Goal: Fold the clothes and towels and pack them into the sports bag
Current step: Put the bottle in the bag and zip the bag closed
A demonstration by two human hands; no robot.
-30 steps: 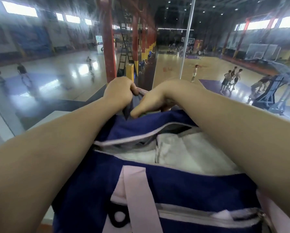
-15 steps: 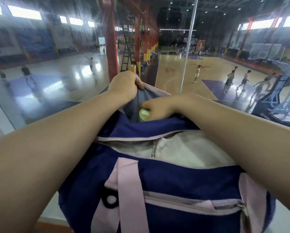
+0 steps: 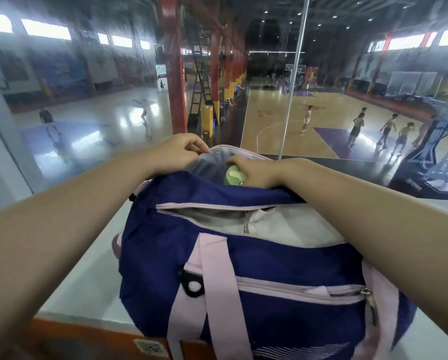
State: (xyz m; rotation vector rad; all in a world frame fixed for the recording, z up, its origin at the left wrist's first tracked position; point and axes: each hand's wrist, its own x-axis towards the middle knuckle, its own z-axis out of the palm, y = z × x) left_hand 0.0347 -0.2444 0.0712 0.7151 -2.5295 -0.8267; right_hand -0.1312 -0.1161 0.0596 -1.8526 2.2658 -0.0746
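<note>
Arms outstretched, the left hand (image 3: pixel 177 149) pinches the sports bag (image 3: pixel 256 268) pocket rim at 12 o'clock; the right hand (image 3: pixel 254 172) grips a green bottle (image 3: pixel 232 176).

No text, brand name or number can be read anywhere in the view. A small label (image 3: pixel 149 347) on the orange-brown ledge front at 7 o'clock carries a square code-like pattern, too blurred to make out. A white marking (image 3: pixel 413 187) on the dark base of the basketball stand at 3 o'clock resembles lettering but is too small to decipher. The sports bag (image 3: pixel 282 271) shows only a pale striped graphic at 5 o'clock.
</note>
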